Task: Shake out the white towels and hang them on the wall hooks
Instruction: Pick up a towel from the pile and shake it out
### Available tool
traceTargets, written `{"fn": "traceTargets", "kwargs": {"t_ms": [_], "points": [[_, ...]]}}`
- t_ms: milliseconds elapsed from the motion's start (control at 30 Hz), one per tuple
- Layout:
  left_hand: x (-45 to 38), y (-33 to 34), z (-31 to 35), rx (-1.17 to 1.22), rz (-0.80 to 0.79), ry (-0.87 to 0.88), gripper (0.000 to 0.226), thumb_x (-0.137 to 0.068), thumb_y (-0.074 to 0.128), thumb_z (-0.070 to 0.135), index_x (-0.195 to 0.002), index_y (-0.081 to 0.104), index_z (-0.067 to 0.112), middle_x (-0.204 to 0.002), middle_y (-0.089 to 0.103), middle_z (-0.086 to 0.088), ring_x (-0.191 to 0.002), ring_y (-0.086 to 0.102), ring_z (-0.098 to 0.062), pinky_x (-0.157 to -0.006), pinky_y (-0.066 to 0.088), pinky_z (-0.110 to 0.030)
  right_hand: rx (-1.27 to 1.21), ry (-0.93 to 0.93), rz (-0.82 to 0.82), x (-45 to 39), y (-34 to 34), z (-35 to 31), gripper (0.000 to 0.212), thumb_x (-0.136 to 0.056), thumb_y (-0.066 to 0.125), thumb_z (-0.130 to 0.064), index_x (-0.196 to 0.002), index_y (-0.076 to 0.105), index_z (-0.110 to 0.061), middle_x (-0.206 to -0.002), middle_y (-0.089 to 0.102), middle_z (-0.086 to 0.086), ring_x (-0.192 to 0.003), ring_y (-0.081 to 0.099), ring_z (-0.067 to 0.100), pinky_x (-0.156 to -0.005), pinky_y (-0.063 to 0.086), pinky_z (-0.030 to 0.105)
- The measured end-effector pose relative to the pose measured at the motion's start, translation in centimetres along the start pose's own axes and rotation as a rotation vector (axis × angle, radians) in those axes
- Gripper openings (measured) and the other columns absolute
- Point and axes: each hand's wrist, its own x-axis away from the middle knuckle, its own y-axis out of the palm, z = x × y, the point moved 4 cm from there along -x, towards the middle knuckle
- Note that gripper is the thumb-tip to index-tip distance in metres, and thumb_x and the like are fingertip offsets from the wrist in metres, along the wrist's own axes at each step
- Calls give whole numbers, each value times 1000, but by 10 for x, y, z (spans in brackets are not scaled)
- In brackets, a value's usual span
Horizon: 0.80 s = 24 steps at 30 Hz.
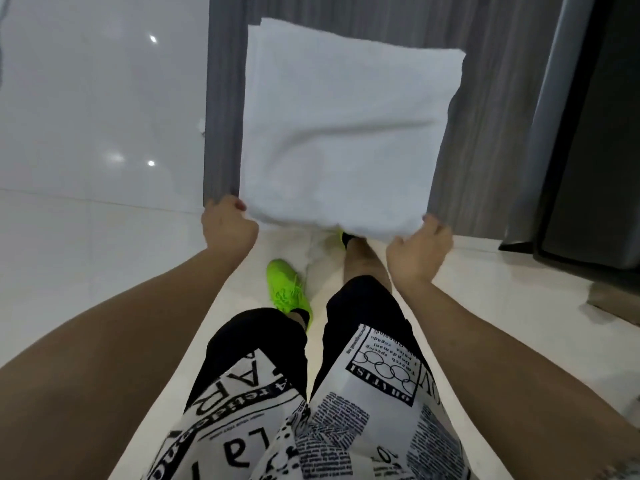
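A white towel [346, 133] is spread out flat in the air in front of me, folded double, its far edge pointing away. My left hand [227, 225] grips its near left corner. My right hand [420, 252] grips the near right corner, fingers curled under the cloth. No wall hooks are in view.
A grey ribbed panel [491, 98] stands behind the towel. Glossy white wall tiles [104, 98] are to the left. A dark door or cabinet [588, 150] is at the right. Below are the pale floor [156, 306], my legs and green shoes [287, 289].
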Motion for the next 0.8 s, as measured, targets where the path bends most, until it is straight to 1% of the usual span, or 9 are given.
{"fn": "traceTargets", "kwargs": {"t_ms": [133, 200, 267, 333, 400, 500, 567, 667, 800], "points": [[14, 25, 26, -177, 87, 658, 29, -74, 65, -3, -103, 66, 1, -115, 59, -20, -104, 54, -40, -84, 47, -42, 186, -584, -68, 32, 46, -30, 55, -79, 63, -1, -132, 51, -7, -146, 40, 21, -137, 35, 37, -114, 34, 44], [17, 42, 28, -262, 65, 857, 27, -73, 67, -4, -100, 67, 2, -110, 62, -19, -98, 57, -41, -81, 48, -45, 127, -672, -97, 38, 65, -31, 45, -81, 58, 0, -126, 57, -5, -140, 46, 21, -133, 40, 36, -110, 38, 46], [15, 59, 22, -233, -5, 848, 16, -80, 69, 5, -96, 69, 7, -99, 65, -11, -91, 59, -37, -78, 48, -41, -56, -521, -45, 39, 73, -29, 29, -82, 56, -5, -110, 65, -6, -125, 53, 16, -120, 46, 32, -99, 45, 43], [16, 72, 12, -159, -127, 688, 8, -88, 65, 21, -91, 68, 14, -89, 66, 0, -88, 60, -27, -74, 44, -33, -278, -275, -15, 37, 78, -28, 17, -81, 59, -5, -97, 67, -5, -113, 52, 12, -105, 52, 29, -89, 49, 42], [18, 80, 4, -144, -169, 567, 12, -91, 61, 28, -89, 67, 17, -87, 66, 3, -88, 61, -23, -73, 41, -31, -349, -196, -28, 38, 78, -32, 13, -82, 61, -2, -93, 68, -4, -109, 53, 12, -97, 56, 29, -83, 51, 45], [27, 71, 18, -117, 15, 728, 16, -89, 66, 16, -102, 70, 8, -101, 65, -12, -95, 59, -35, -81, 48, -41, -135, -359, 33, 36, 66, -42, 25, -85, 62, -7, -109, 69, -5, -117, 56, 17, -108, 52, 35, -91, 47, 47], [25, 60, 39, -121, 136, 848, 27, -88, 64, 16, -115, 67, 8, -117, 61, -17, -107, 56, -38, -90, 46, -46, 48, -451, 13, 25, 61, -54, 43, -92, 58, -22, -133, 58, -11, -141, 47, 19, -130, 42, 37, -107, 37, 46], [0, 54, 67, -359, 45, 787, 54, -97, 50, 37, -147, 43, 18, -156, 31, -16, -143, 27, -41, -114, 28, -53, 278, -476, -140, -7, 64, -71, 62, -101, 38, -46, -156, 24, -23, -164, 10, 16, -150, 7, 38, -121, 12, 48], [-47, 44, 86, -546, -101, 661, 70, -98, 39, 52, -157, 7, 31, -165, -5, -3, -150, -5, -34, -119, 9, -53, 358, -440, -227, -47, 59, -92, 64, -101, 25, -55, -157, 11, -27, -165, -3, 14, -150, -5, 40, -121, 4, 54]]}}
